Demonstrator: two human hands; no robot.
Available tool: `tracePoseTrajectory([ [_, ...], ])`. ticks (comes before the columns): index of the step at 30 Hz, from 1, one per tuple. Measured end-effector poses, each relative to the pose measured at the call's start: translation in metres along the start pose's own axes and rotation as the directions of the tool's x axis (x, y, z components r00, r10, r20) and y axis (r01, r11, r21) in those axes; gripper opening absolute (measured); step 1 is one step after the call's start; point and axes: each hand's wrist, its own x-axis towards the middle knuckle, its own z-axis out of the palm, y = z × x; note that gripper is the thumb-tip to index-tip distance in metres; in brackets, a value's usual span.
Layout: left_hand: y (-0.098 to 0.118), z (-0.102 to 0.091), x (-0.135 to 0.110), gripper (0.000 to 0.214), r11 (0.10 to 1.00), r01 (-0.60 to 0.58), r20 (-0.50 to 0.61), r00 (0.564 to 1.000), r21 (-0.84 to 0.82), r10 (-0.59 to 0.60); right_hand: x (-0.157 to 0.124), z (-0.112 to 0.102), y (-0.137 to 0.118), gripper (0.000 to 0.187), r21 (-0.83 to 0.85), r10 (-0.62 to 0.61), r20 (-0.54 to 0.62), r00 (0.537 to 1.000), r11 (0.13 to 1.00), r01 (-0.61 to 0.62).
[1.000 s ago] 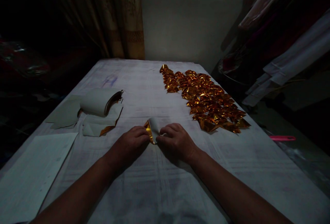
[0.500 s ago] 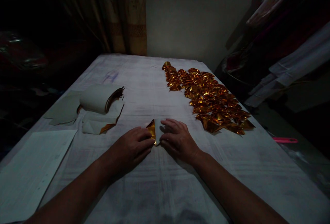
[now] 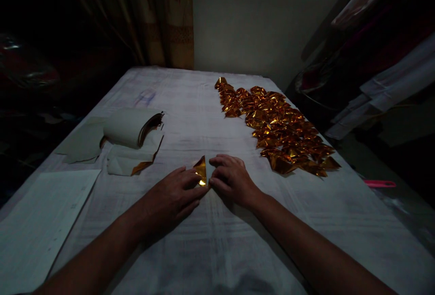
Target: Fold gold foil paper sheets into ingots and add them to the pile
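A small piece of gold foil paper (image 3: 201, 171) with a white back lies on the cloth-covered table (image 3: 217, 240), folded toward a triangle. My left hand (image 3: 171, 197) rests flat on the cloth, its outstretched fingertips pressing the foil's left side. My right hand (image 3: 231, 178) lies with curled fingers pressing down on the white flap on the foil's right side. Both forearms reach in from the bottom of the view.
Several folded gold foil pieces (image 3: 278, 129) spread in a band at the right. A curled stack of white-backed foil sheets (image 3: 131, 138) lies at the left, with a white paper sheet (image 3: 37, 222) nearer me. A pink object (image 3: 379, 183) lies off the table's right edge.
The white flap that stood up between my fingers has been folded down flat. My left hand's fingers have stretched out, and both hands now press the foil onto the cloth.
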Motion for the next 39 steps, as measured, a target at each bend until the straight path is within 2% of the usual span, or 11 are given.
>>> tracePoseTrajectory([
  [10, -0.001, 0.003, -0.006, 0.039, 0.998, 0.020, 0.015, 1.000, 0.058, -0.021, 0.001, 0.003, -0.003, 0.010, 0.013, 0.020, -0.055, 0.998, 1.000, -0.019],
  [23, 0.009, 0.002, 0.001, 0.029, 0.992, 0.039, 0.023, 0.999, 0.118, -0.042, 0.001, 0.003, -0.005, 0.013, 0.017, 0.024, -0.036, 0.999, 1.000, -0.023],
  [28, 0.009, 0.001, 0.002, 0.026, 0.991, 0.038, 0.030, 0.999, 0.132, -0.042, 0.002, 0.002, -0.001, 0.014, 0.031, 0.032, -0.061, 0.998, 0.999, -0.030],
  [33, 0.010, 0.000, 0.003, 0.025, 0.993, 0.043, 0.004, 0.999, 0.112, -0.044, 0.004, 0.000, 0.006, 0.006, 0.050, 0.028, -0.074, 0.997, 0.998, -0.024],
  [39, 0.007, 0.001, 0.002, 0.024, 0.995, 0.031, -0.015, 0.999, 0.097, -0.030, 0.003, 0.001, 0.011, 0.015, 0.018, 0.009, -0.123, 0.992, 1.000, -0.007],
])
